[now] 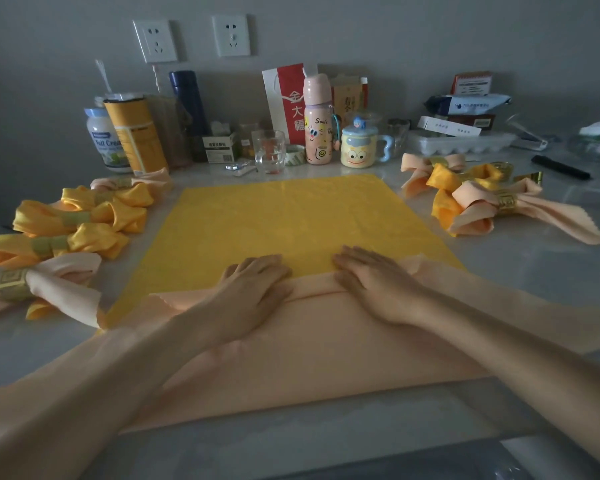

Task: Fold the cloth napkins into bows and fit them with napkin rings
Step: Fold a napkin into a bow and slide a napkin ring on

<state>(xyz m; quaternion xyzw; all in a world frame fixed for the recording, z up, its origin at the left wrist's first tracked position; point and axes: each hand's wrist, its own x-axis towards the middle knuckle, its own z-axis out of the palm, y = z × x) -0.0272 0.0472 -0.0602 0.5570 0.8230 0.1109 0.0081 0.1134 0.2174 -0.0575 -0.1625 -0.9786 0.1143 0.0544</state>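
A peach napkin (309,351) lies folded into a wide band across the near table, on top of a flat yellow napkin (284,220). My left hand (253,289) and my right hand (371,282) press flat on the band's far folded edge, fingers straight, side by side. Finished yellow and peach bows (80,220) with gold rings are piled at the left. More ringed bows (471,199) lie at the right, and a loose gold ring (529,177) sits beside them.
Along the wall stand jars, a blue flask (189,102), a glass cup (269,152), a pink bottle (317,123), a cartoon mug (359,147), boxes and an egg tray (461,142). A black marker (560,167) lies far right.
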